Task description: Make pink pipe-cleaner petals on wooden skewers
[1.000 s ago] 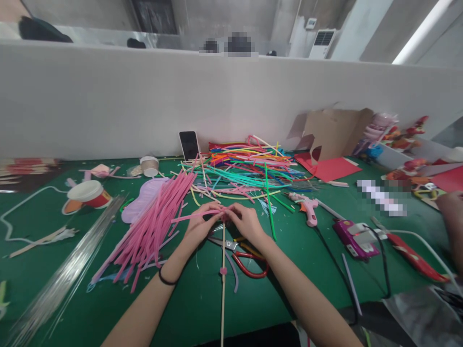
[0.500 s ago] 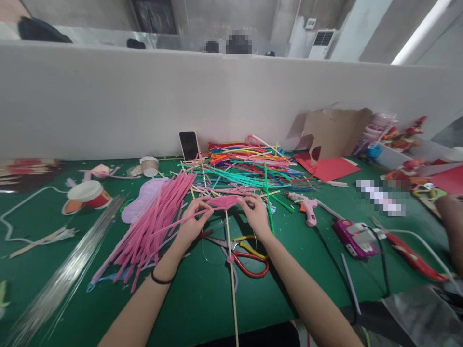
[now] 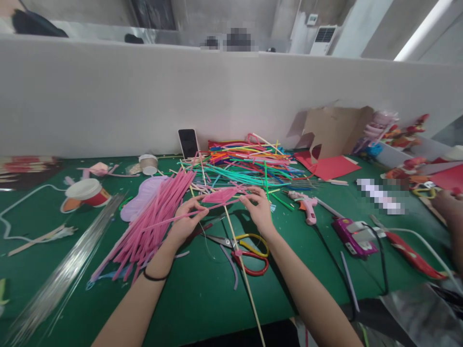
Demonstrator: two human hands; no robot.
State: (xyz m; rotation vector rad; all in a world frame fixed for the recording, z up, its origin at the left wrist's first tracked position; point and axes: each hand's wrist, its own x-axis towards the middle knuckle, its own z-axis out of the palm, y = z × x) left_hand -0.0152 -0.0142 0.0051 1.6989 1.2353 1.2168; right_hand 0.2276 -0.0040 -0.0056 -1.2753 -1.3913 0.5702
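A flat pink pipe-cleaner shape (image 3: 219,195) is held up between my two hands. My left hand (image 3: 188,219) pinches its left end, along with a loose pink strand that trails left over the bundle. On the other side, the fingers of my right hand (image 3: 257,207) pinch its right end. A thin wooden stick (image 3: 250,290) slants down from beneath the shape toward the table's front edge, with a small pink knot partway along. Scissors with red and yellow handles (image 3: 255,265) lie open under the stick. Left of my left hand spreads a bundle of pink pipe cleaners (image 3: 155,224).
Colourful pipe cleaners (image 3: 235,168) are heaped behind my hands, near an upright phone (image 3: 188,143). To the right are a glue gun (image 3: 309,209) and a purple power strip (image 3: 356,241). A paper cup (image 3: 90,193) stands left. Another person's hand (image 3: 448,207) is at far right.
The pink shape has tilted and shifted slightly left, and the stick's lower end has swung right. My left hand has moved a little left and down.
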